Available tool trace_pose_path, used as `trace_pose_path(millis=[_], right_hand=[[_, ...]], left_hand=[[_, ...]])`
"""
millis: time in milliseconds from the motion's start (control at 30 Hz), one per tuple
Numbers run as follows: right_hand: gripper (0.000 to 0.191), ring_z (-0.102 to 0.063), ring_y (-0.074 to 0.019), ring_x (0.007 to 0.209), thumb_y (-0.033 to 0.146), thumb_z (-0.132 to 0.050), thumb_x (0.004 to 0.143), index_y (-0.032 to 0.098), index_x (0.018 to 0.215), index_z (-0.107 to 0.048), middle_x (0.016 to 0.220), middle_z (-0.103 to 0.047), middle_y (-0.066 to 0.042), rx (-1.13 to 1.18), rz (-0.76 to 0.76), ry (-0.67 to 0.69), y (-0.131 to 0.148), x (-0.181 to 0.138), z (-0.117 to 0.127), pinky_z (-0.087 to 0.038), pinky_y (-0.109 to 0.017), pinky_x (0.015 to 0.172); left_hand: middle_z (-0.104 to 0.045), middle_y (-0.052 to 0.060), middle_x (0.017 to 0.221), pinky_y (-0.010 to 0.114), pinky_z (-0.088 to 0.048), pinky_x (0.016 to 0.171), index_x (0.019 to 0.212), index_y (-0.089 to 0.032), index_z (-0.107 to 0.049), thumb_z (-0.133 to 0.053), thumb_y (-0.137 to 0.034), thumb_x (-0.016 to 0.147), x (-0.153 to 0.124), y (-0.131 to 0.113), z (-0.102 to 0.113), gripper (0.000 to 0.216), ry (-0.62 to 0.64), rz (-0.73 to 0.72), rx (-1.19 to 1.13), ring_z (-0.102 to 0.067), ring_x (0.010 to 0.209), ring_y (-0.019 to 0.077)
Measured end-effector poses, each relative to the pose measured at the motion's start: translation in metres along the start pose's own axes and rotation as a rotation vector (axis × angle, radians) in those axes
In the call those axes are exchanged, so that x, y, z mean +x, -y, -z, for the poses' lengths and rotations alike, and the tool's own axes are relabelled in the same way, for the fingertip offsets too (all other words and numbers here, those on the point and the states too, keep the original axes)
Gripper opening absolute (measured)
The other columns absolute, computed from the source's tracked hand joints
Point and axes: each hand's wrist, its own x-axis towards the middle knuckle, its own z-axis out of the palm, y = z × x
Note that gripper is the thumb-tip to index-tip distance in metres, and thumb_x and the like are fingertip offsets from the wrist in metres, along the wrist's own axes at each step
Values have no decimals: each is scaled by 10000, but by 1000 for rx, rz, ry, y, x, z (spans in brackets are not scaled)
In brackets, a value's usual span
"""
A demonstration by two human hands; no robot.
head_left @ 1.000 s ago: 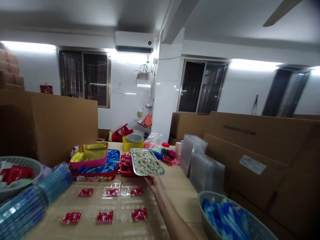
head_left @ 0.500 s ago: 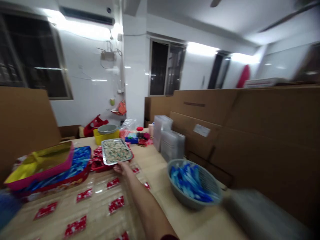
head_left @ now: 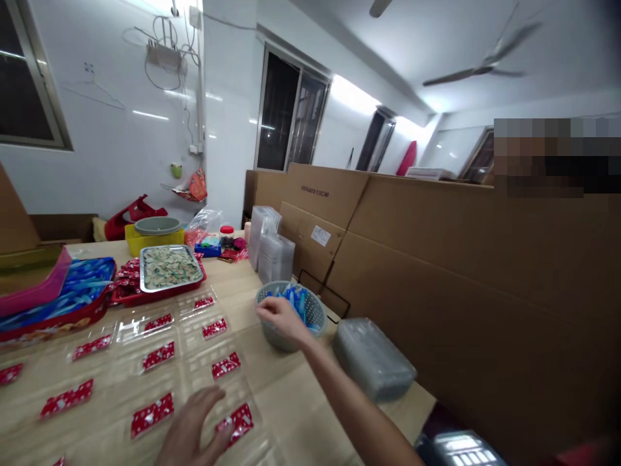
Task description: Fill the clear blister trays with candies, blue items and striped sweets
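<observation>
My right hand (head_left: 282, 316) is at the near left rim of a grey perforated plastic basket (head_left: 276, 340). Its fingers are curled together; whether they grip the rim or hold something small is hidden. Inside the basket lie blue slim packets (head_left: 301, 304). Low in the view, my left hand (head_left: 194, 430) is open, thumb and fingers apart, over clear plastic trays spread on the table. Beside its thumb, a red dotted packet (head_left: 235, 424) lies in one tray. Other trays hold similar packets, such as this red packet (head_left: 159, 355).
A metal tray (head_left: 143, 272) of small pale-green packets rests on a red tray (head_left: 150, 295). Blue packets (head_left: 85, 285) fill a tray at left. Clear container stacks (head_left: 275, 257), a wrapped grey bundle (head_left: 373, 359) and a cardboard wall (head_left: 436, 259) border the right side.
My right hand has left the metal tray and come over to the grey basket's rim. My left hand has entered above the clear trays. The view has turned right.
</observation>
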Motion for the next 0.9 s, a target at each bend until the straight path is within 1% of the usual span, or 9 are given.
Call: trace_pose_path(millis=[100,167,267,333,400,500,667,800,900], right_hand=[[113,-598,-163,724,212,-580,741,140,691,-650,690,-651,-13,-194,-95,-93,-29,-5,61,-436,-256,686],[91,-595,-172,658,178,-592,714,133,647,-634,607,-618,-9,-317,-184,-78,-48,-4,83,-432,-264,634],[56,-612,-201,714,159,-683,660,124,672,-640,651,-632,-24,-479,-292,8,-70,1,91,-448,-287,665],[179,-616,-217,818,181,-745,645,118,785,-653,794,-660,-48,-565,-356,72,-81,7,86,-468,-319,736],[267,-610,-213,890,244,-733,720,121,937,-636,943,-654,-64,-622,-422,135,-88,15,77,-485,-364,791],[293,-596,-209,973,300,-607,865,146,1112,-574,1108,-606,-75,-657,-483,201,-97,25,64,-490,-422,852],[314,-573,-224,1031,300,-574,892,159,1170,-542,1189,-562,-84,-585,-464,208,-104,32,62,-490,-440,873],[229,-614,-175,887,297,-570,898,136,1060,-587,1048,-614,-57,-398,-446,182,-100,31,77,-534,-363,765],[145,-606,-114,654,256,-608,869,112,868,-623,783,-638,-4,-202,-415,137,-90,27,90,-528,-273,618]], left_hand=[[-616,107,1113,394,-484,882,1036,-196,-592,-607,-540,716,43,-37,-32,469,97,274,-430,-604,1013,261],[-581,79,969,347,-512,729,916,-177,-532,-645,-551,671,72,-57,-51,461,136,476,-684,-633,823,215],[-516,47,939,315,-498,635,909,-193,-449,-663,-534,671,104,-73,-76,468,101,610,-809,-613,685,161],[-511,62,988,296,-482,618,944,-203,-429,-643,-506,712,117,-77,-89,438,63,608,-779,-603,727,166],[-506,76,1068,268,-458,615,984,-217,-421,-637,-447,741,123,-80,-98,398,16,588,-739,-582,824,182],[-501,77,1117,250,-432,607,1030,-228,-421,-633,-359,761,126,-82,-105,367,-17,552,-697,-555,864,182],[-521,56,985,251,-434,586,972,-194,-442,-638,-337,747,114,-75,-104,331,17,568,-699,-544,677,124],[-529,34,891,257,-440,592,897,-178,-476,-694,-411,677,87,-65,-93,388,60,585,-737,-572,653,129],[-546,11,830,257,-447,606,869,-178,-505,-718,-460,634,56,-58,-74,425,114,551,-805,-598,672,141]])
